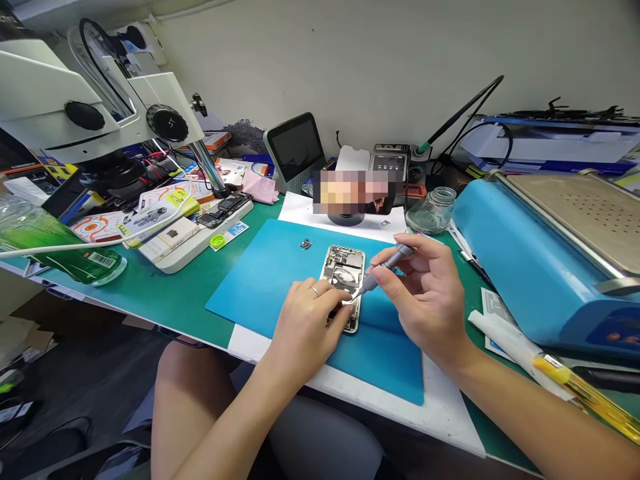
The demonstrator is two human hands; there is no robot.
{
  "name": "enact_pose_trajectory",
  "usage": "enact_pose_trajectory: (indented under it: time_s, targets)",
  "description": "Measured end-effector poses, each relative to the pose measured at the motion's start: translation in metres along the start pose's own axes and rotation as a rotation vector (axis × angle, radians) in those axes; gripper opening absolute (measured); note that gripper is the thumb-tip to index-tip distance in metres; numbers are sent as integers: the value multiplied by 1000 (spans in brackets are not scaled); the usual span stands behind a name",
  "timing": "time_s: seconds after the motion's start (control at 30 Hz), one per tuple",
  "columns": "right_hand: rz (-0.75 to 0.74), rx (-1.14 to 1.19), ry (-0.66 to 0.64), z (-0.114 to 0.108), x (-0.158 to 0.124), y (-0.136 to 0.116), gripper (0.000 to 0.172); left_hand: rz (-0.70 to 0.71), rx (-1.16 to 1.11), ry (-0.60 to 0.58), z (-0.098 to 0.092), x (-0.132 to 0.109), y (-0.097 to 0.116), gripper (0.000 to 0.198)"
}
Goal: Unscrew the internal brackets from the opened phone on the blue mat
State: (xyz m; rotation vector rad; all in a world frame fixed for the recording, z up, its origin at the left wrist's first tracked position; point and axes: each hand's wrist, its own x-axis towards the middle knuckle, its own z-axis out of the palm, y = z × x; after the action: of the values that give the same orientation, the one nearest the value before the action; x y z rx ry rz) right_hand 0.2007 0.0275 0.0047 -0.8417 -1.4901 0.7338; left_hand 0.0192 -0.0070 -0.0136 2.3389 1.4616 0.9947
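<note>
An opened smartphone [344,259] with its inner parts bare lies on the blue mat [265,273]. My right hand [431,297] grips a grey metal screwdriver [371,281], tilted so that its tip points down and left at the phone's lower half. Over the lower part of the phone rests my left hand [311,308], with a ring on one finger. Its thumb and forefinger come together beside the screwdriver tip; whatever is between them is too small to tell. A small dark component [305,244] lies on the mat, left of the phone.
A microscope [115,113] overhangs the left side, near a green-liquid bottle [95,263]. Another phone's parts [225,210] lie on a white box. Behind the mat stand a small screen [297,150], a soldering station [393,163] and a glass jar [433,208]. A blue machine [520,267] flanks the right.
</note>
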Motion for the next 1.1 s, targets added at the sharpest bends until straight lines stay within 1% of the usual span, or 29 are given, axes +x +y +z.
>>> enact_pose_trajectory:
  time_s: [0.7,1.1]
  targets:
    - [3,-3,-12,0,0,-2,34,13,-6,0,-1,0,0,10]
    - [-4,-14,-15,0,0,-3,36,13,-7,1,-2,0,1,10]
